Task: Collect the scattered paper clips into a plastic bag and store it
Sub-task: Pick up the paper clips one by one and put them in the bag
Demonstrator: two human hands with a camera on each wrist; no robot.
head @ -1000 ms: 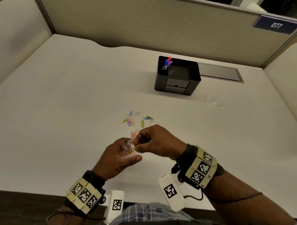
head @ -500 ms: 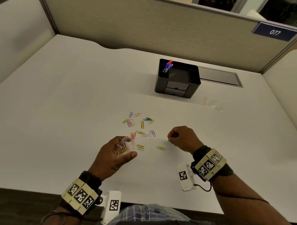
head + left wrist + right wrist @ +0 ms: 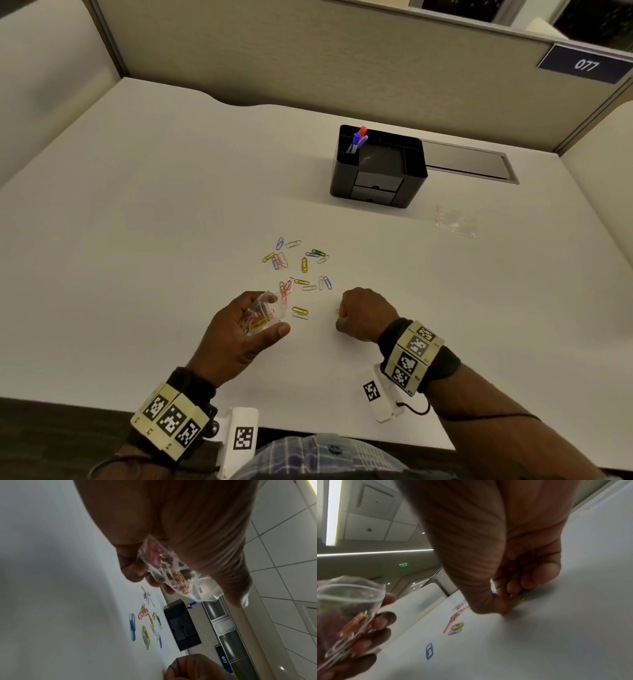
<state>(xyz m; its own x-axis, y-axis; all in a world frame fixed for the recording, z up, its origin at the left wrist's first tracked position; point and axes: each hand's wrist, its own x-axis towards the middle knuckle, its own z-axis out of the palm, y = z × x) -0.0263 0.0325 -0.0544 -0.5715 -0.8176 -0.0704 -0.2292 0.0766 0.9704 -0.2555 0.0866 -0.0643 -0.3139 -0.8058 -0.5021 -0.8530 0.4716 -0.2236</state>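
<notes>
Plastic bag (image 3: pixel 261 313): clear, small, mouth open, several coloured clips already inside. Held in left hand (image 3: pixel 239 337), fingers curled under and thumb on near side, just above white desk (image 3: pixel 137 240) near its front edge.

Loose paper clips (image 3: pixel 294 265): scattered on desk just beyond and btwn both hands, approx. two dozen, mixed colours. One yellow/white pair lies btwn bag and right hand.

Right hand (image 3: pixel 361 313): knuckles up, fingertips down at desk surface, thumb and fingers pinched on a yellow paper clip (image 3: pixel 516 599) per right wrist view; clip touching or barely off desk, cannot tell which.

Black desk organiser (image 3: pixel 378 168): well beyond clips, drawers at front, pens (image 3: pixel 358 138) upright in its rear left compartment. Second clear bag (image 3: pixel 454 221) flat on desk, right of organiser.
</notes>
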